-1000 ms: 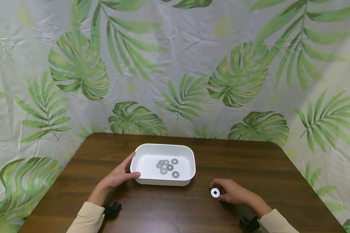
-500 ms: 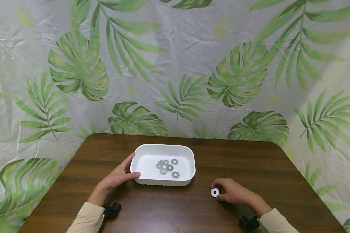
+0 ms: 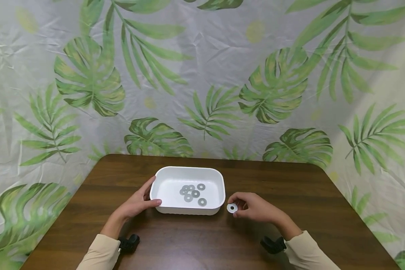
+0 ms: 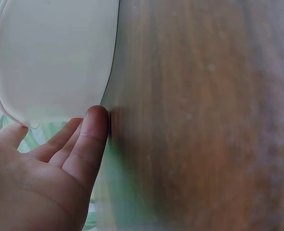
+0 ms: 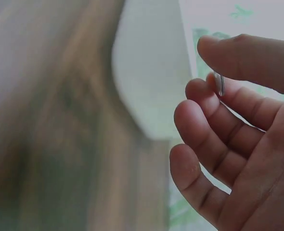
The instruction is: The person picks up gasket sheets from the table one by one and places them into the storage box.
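A white plastic tub stands on the wooden table, with several flat grey metal washers lying loose and partly overlapping on its floor. My left hand holds the tub's left end, thumb along the front rim and fingers at the side; the left wrist view shows fingertips against its outer wall. Just off the tub's right front corner, my right hand pinches a single washer between thumb and index finger. That washer appears edge-on in the right wrist view, the other fingers loosely curled below it.
The dark brown table has rounded far corners. Behind it hangs a pale curtain with green leaves. Black wrist cameras sit on the left wrist and right wrist.
My right hand has moved left and away from me, carrying the washer from the table's right side to beside the tub. My left hand and the tub have stayed put.
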Demonstrator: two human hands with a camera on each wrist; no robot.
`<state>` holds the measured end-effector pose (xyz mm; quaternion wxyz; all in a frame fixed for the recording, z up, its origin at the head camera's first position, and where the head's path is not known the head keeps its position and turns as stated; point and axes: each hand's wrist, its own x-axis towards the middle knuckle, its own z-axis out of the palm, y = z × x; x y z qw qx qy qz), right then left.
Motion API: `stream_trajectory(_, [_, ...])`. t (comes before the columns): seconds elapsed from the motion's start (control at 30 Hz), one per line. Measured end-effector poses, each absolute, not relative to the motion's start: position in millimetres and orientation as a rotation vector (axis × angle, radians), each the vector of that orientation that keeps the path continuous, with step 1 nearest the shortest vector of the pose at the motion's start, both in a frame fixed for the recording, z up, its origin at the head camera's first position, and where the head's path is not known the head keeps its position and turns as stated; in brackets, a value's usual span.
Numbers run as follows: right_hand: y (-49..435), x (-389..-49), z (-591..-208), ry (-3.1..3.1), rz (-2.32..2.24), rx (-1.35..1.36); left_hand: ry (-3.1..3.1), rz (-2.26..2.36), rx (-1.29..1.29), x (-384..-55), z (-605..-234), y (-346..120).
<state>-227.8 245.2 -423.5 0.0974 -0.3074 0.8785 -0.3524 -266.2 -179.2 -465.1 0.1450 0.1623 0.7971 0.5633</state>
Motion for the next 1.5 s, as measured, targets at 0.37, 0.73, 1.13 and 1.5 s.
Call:
stream_trajectory(0.37, [215,-232,-395,2.631,-1.141,-0.923,2.302,1.624,0.466,-267,-467,-179])
stream_trajectory(0.73, [188,-253,-389,2.646,-1.219,-0.894,2.322,1.599,0.458,-266,-465,-180])
stream_trajectory(1.13, [148,-272,-396,2.660,-1.161,-0.923,2.320,1.607,0.458,-267,-465,-179])
stream_trajectory(1.5, [113,-291,-396,2.724,-0.988,-0.937,2.295,1.637,0.465,-267,-466,-179])
